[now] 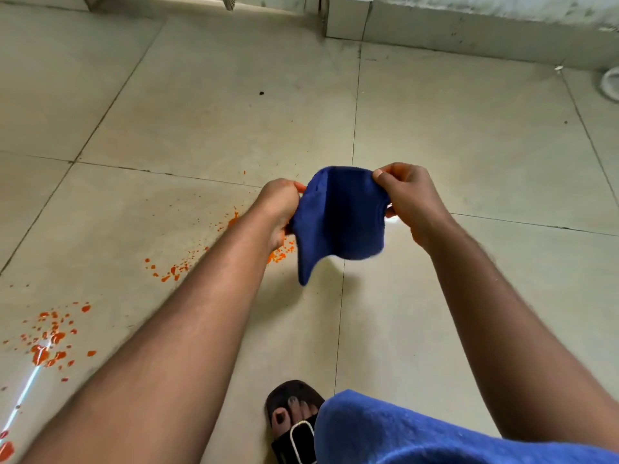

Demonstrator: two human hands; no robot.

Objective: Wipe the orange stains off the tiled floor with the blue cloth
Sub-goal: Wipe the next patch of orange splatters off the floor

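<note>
- The pale beige tiled floor [207, 105], glossy and cut by dark grout lines, fills nearly the whole view from the head camera; a few small dark specks lie on it.
- A grey-white low wall or step [469, 31] runs along the top edge, scuffed and stained.
- A bright blue garment [402, 433] covers the person's knee at the bottom right.
- The orange stains [47, 343] are spattered over the left side of the floor in several clusters: one dense patch at the lower left, a looser trail of drops further up, and more spots partly hidden behind the left forearm and under the cloth.
- The dark blue cloth [338, 219], soft and crumpled, hangs in the air above the floor between both hands, one corner drooping down; it touches no stain.
- The right hand [408, 202] pinches the cloth's upper right edge, thumb and fingertips curled round the fabric.
- The left hand [279, 209] grips the cloth's left edge, fingers curled into the fabric.
- A black sandal with a white buckle [291, 426] sits on a foot with dark-painted toenails at the bottom centre.
- A white rounded object [611, 85] shows at the right edge, too cropped to identify.
</note>
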